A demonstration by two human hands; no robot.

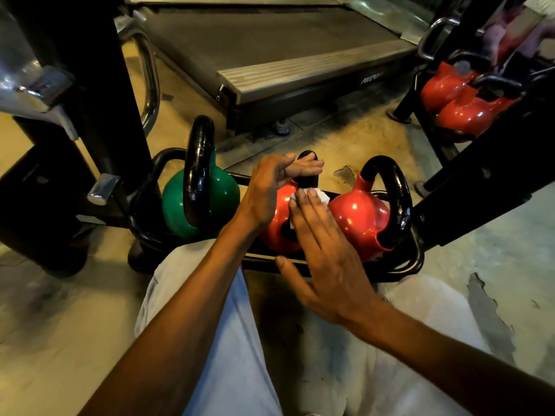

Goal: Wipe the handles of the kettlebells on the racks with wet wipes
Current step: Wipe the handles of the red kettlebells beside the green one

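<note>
We're on the low rack (339,267), at the middle kettlebell (277,232), red, between the green kettlebell (223,193) and another red one (357,217). Its black handle (307,181) rises away from us, straight ahead of both hands. Left hand (270,190) rests loose-fingered on the handle top; right hand (324,253), fingers straight, presses the wet wipe (318,194) against it. Our hands hide most of that handle and wipe.

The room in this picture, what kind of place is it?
Most likely a gym: kettlebells such as the green kettlebell sit on a low black rack, and a treadmill stands behind them.
</note>
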